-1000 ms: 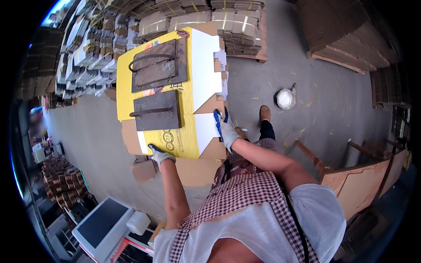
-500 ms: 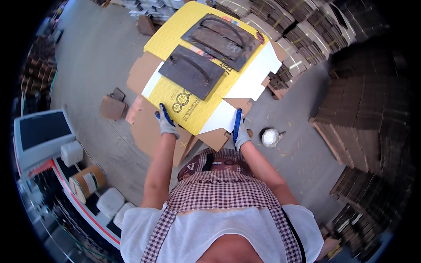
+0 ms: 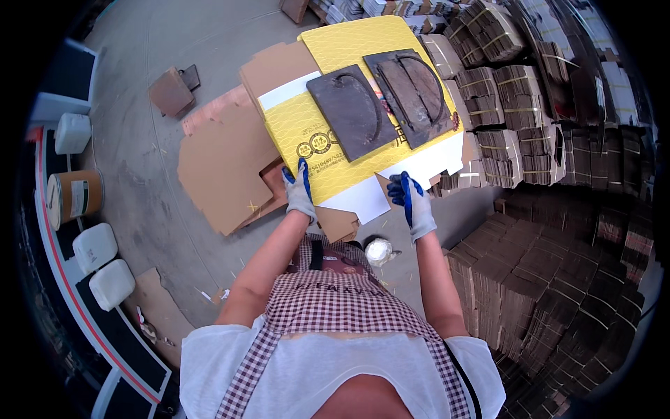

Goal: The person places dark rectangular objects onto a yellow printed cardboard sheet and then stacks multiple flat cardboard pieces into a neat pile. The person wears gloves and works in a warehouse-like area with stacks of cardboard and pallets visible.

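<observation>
Since the earlier frame, the grey-and-blue gloved right hand (image 3: 412, 201) has shifted off the white cardboard flap (image 3: 361, 200). Left of centre, the matching left hand (image 3: 298, 187) touches the yellow printed cardboard sheet (image 3: 293, 129), its grip unclear. Level support would best keep the dark rectangular handled slab (image 3: 347, 120) and wider brown-grey handled slab (image 3: 410, 98) from sliding. The sheet lies upper centre, just ahead of both hands; the right's fingers curl, their hold impossible to tell.

White jugs (image 3: 95, 248) and a brown drum (image 3: 64, 197) are lining the left edge of the floor (image 3: 209, 38); tied cardboard stacks (image 3: 541, 279) are crowding its right edge.
</observation>
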`<action>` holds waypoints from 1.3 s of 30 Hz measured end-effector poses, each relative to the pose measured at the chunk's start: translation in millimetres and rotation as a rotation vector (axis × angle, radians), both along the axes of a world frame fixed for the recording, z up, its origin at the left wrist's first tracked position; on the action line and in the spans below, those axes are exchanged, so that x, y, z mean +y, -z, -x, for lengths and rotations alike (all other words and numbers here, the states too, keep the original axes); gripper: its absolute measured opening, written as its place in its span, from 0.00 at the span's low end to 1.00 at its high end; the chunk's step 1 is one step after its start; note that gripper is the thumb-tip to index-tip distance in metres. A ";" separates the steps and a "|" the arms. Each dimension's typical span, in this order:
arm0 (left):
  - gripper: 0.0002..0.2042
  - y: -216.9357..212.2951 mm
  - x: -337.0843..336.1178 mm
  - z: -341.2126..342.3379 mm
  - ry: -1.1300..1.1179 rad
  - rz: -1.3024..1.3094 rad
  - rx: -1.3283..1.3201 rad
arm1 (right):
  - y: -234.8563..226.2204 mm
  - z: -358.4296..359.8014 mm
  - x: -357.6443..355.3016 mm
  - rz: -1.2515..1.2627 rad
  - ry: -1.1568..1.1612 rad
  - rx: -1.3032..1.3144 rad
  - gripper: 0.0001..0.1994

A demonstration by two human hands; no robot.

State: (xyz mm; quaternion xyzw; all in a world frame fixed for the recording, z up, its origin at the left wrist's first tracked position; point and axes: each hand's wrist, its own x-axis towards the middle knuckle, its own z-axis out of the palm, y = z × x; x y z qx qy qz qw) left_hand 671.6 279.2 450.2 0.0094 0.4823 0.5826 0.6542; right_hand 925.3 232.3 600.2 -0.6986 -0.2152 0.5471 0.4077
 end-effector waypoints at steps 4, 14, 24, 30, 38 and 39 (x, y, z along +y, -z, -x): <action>0.30 -7.9 0.8 0.6 -0.038 0.021 -0.064 | 10.3 10.0 21.4 -0.104 -0.014 -0.040 0.19; 0.34 26.0 5.4 4.5 -0.027 0.091 0.233 | 29.8 42.0 156.5 -0.319 -0.231 -0.094 0.17; 0.33 27.1 4.3 0.2 -0.085 0.130 0.344 | 34.7 30.1 166.9 -0.184 -0.270 0.168 0.11; 0.32 1.3 7.6 -7.4 -0.099 0.150 0.271 | 30.1 17.1 137.1 -0.118 -0.243 0.104 0.11; 0.32 51.4 4.8 16.2 -0.005 0.105 0.413 | 23.8 25.2 117.5 -0.154 -0.195 0.023 0.11; 0.32 55.5 5.4 19.1 -0.004 0.092 0.416 | 25.0 27.9 118.2 -0.168 -0.182 0.003 0.10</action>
